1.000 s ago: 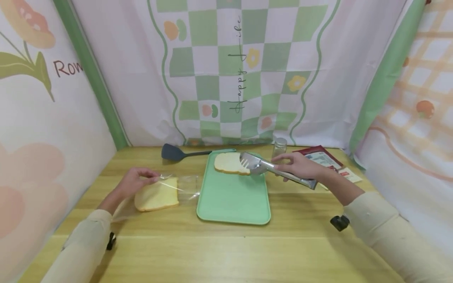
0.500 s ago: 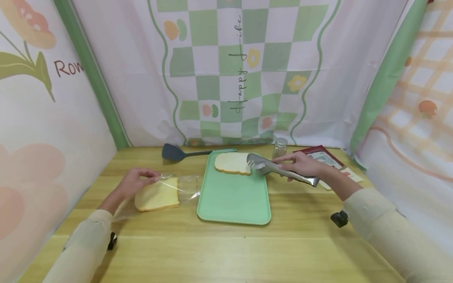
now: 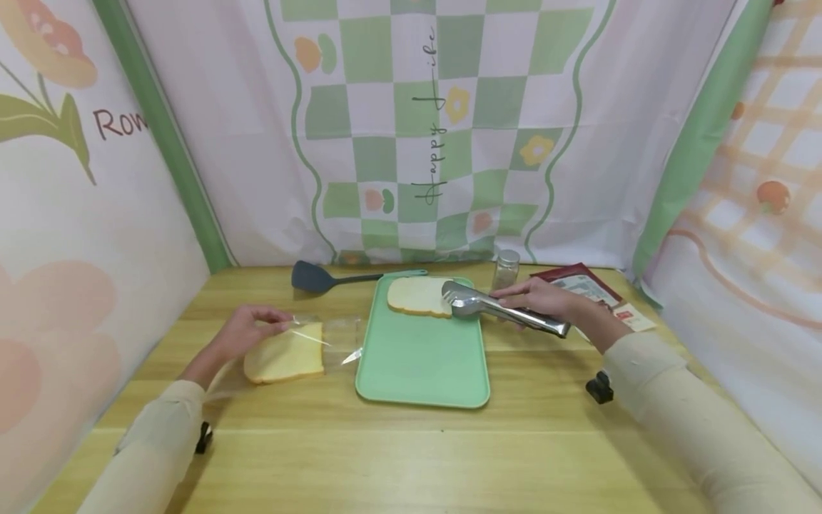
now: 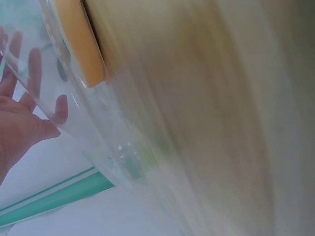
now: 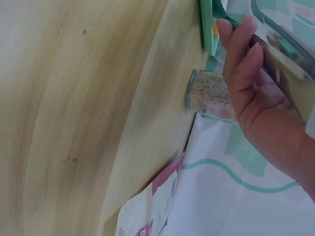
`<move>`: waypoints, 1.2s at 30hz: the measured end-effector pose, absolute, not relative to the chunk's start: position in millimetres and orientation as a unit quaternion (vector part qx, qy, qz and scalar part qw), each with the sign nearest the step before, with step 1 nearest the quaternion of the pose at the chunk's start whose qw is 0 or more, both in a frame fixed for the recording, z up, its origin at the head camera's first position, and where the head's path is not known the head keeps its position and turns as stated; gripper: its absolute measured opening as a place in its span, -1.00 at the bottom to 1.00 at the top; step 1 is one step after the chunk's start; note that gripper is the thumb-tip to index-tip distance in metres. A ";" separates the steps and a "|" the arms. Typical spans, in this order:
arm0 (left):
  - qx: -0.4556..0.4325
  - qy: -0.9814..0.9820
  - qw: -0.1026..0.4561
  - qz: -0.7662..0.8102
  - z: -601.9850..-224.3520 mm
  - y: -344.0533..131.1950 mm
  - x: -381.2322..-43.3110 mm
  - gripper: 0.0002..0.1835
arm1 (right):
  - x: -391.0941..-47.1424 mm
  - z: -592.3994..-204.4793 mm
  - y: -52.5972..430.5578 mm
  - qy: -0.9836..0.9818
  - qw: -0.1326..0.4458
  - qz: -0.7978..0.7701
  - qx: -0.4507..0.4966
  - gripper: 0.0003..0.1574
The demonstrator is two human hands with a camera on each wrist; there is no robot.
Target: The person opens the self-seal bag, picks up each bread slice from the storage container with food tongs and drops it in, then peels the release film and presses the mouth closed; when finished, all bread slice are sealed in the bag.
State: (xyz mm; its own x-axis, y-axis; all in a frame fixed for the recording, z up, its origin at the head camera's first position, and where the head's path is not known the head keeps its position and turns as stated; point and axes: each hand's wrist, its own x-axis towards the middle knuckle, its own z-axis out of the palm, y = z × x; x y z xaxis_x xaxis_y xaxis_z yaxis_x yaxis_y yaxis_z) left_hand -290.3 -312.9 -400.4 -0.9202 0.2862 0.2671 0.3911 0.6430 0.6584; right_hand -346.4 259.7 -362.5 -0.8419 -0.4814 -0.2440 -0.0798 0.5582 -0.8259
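My left hand [image 3: 247,332] pinches the upper edge of a clear plastic bag [image 3: 340,343] that has a bread slice [image 3: 292,357] inside. Seen from the left wrist, the fingers show through the film, and the slice's brown crust [image 4: 81,44] is close by. In my right hand [image 3: 539,300] is a pair of metal tongs [image 3: 488,305], gripped along the arms and pointing left. Their scalloped tips overlap the right end of a second bread slice [image 3: 417,295], which lies at the back of a green tray [image 3: 424,364].
A dark spatula [image 3: 315,277] lies behind the tray, its handle reaching the tray's back edge. At the back right stand a glass seasoning jar [image 3: 506,268] and, beside it, a red-and-white packet [image 3: 581,280]. A curtain [image 3: 411,143] hangs behind the table.
The tongs in my right hand turn and draw back slightly to the right, then come back left over the bread's end. My left hand and the bag stay put.
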 end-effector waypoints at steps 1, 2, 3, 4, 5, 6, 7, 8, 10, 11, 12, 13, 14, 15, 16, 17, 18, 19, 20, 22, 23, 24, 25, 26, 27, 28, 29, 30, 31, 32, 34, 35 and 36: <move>-0.188 -0.904 0.069 -0.377 -400.1 -312.5 -290.0 -0.85 | -347.8 -363.8 258.8 0.854 0.228 -0.438 -0.161 -0.29; -0.188 -0.905 0.069 -0.375 -400.0 -312.5 -290.0 -0.84 | -349.1 -364.9 257.9 0.857 0.227 -0.436 -0.156 -0.29; -0.188 -0.905 0.069 -0.374 -400.0 -312.3 -289.8 -0.83 | -350.4 -365.5 256.8 0.859 0.224 -0.433 -0.154 -0.29; -0.188 -0.906 0.068 -0.374 -400.0 -312.2 -289.8 -0.83 | -351.7 -366.0 255.4 0.860 0.222 -0.434 -0.150 -0.30; -0.184 -0.906 0.067 -0.375 -400.0 -312.0 -289.9 -0.83 | -353.1 -366.3 253.9 0.861 0.221 -0.432 -0.150 -0.30; -0.183 -0.907 0.066 -0.374 -399.9 -311.9 -289.8 -0.83 | -354.2 -366.4 251.9 0.863 0.220 -0.430 -0.150 -0.31; -0.180 -0.907 0.065 -0.375 -399.6 -311.8 -289.7 -0.83 | -355.3 -366.0 249.8 0.863 0.220 -0.429 -0.152 -0.31; -0.178 -0.907 0.064 -0.375 -399.7 -312.3 -290.0 -0.84 | -356.5 -365.7 247.7 0.863 0.221 -0.428 -0.153 -0.32; -0.176 -0.908 0.062 -0.376 -399.8 -312.4 -290.5 -0.84 | -358.4 -365.3 242.9 0.861 0.227 -0.428 -0.155 -0.32; -0.176 -0.908 0.062 -0.376 -400.0 -312.7 -290.9 -0.84 | -359.4 -365.5 240.6 0.860 0.229 -0.429 -0.156 -0.32; -0.176 -0.908 0.060 -0.376 -400.3 -313.0 -291.4 -0.84 | -360.0 -365.4 238.4 0.859 0.231 -0.429 -0.156 -0.31; -0.176 -0.907 0.059 -0.377 -400.9 -313.4 -291.9 -0.84 | -361.0 -365.7 236.7 0.858 0.233 -0.431 -0.156 -0.31; -0.176 -0.907 0.058 -0.378 -401.3 -313.6 -292.2 -0.84 | -361.7 -365.9 235.3 0.857 0.234 -0.432 -0.157 -0.31; -0.176 -0.906 0.058 -0.380 -401.6 -313.5 -292.4 -0.83 | -362.7 -366.6 234.3 0.856 0.235 -0.432 -0.158 -0.32; -0.176 -0.907 0.056 -0.379 -401.8 -313.6 -292.6 -0.82 | -363.8 -367.9 233.9 0.855 0.235 -0.434 -0.160 -0.32; -0.175 -0.906 0.055 -0.380 -401.8 -313.5 -292.6 -0.82 | -364.5 -369.3 233.7 0.852 0.238 -0.439 -0.158 -0.34; -0.175 -0.907 0.054 -0.380 -401.8 -313.3 -292.6 -0.82 | -364.8 -370.9 233.8 0.850 0.240 -0.443 -0.153 -0.34; -0.175 -0.907 0.054 -0.379 -401.4 -312.9 -292.3 -0.81 | -365.2 -373.0 234.2 0.847 0.243 -0.450 -0.149 -0.35; -0.174 -0.907 0.053 -0.379 -400.9 -312.3 -292.0 -0.82 | -365.2 -375.1 234.5 0.843 0.244 -0.456 -0.147 -0.35; -0.175 -0.909 0.053 -0.375 -400.2 -311.8 -291.5 -0.82 | -364.9 -379.5 234.6 0.835 0.245 -0.474 -0.133 -0.36; -0.175 -0.909 0.053 -0.375 -400.0 -311.7 -291.4 -0.83 | -364.5 -381.0 234.5 0.832 0.245 -0.481 -0.127 -0.35; -0.175 -0.908 0.052 -0.376 -399.8 -311.6 -291.4 -0.84 | -364.0 -382.2 234.5 0.831 0.242 -0.485 -0.125 -0.34; -0.175 -0.908 0.053 -0.376 -399.9 -311.6 -291.4 -0.84 | -363.7 -383.3 234.8 0.831 0.238 -0.487 -0.127 -0.33; -0.175 -0.908 0.054 -0.376 -400.0 -311.6 -291.6 -0.84 | -363.1 -384.2 234.7 0.832 0.232 -0.488 -0.126 -0.32; -0.175 -0.908 0.054 -0.377 -400.2 -311.6 -291.8 -0.85 | -362.5 -384.8 234.8 0.833 0.227 -0.488 -0.126 -0.32; -0.175 -0.907 0.053 -0.378 -400.4 -311.9 -292.0 -0.85 | -361.8 -385.4 234.9 0.835 0.221 -0.488 -0.129 -0.31; -0.175 -0.906 0.053 -0.382 -400.5 -311.9 -292.1 -0.85 | -360.7 -385.4 234.8 0.836 0.215 -0.486 -0.134 -0.30; -0.175 -0.905 0.054 -0.384 -400.7 -312.1 -292.3 -0.85 | -359.3 -385.3 234.4 0.837 0.210 -0.486 -0.137 -0.30; -0.175 -0.905 0.055 -0.385 -400.7 -312.2 -292.2 -0.86 | -357.6 -384.9 234.0 0.838 0.204 -0.486 -0.140 -0.30; -0.175 -0.904 0.055 -0.386 -400.4 -312.2 -292.0 -0.86 | -355.6 -384.3 233.3 0.838 0.199 -0.488 -0.141 -0.30; -0.178 -0.903 0.054 -0.386 -400.1 -312.3 -291.8 -0.86 | -350.7 -381.8 232.6 0.840 0.187 -0.488 -0.147 -0.31; -0.179 -0.903 0.055 -0.386 -399.8 -312.2 -291.7 -0.86 | -347.8 -380.0 232.1 0.840 0.181 -0.489 -0.147 -0.31; -0.181 -0.904 0.055 -0.383 -399.6 -312.2 -291.7 -0.86 | -344.9 -378.2 231.8 0.841 0.175 -0.491 -0.145 -0.31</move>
